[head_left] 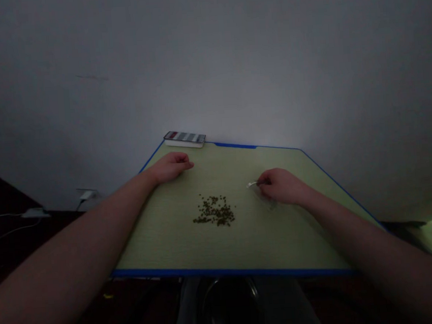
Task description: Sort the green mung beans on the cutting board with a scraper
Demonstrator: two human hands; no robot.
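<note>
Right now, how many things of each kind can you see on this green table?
Hands: 2
Pile of small dark seeds, too many to count singly: 1
Small white-tipped tool: 1
Clear plastic bag: 1
Striped box: 1
Total: 6

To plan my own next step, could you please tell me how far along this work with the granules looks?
Done: little shows; the small dark granules lie in one loose heap on the green table. In hand: the right hand pinches a small white-tipped implement beside what looks like a clear plastic bag. Left: the whole heap; the left hand rests curled, holding nothing visible.
</note>
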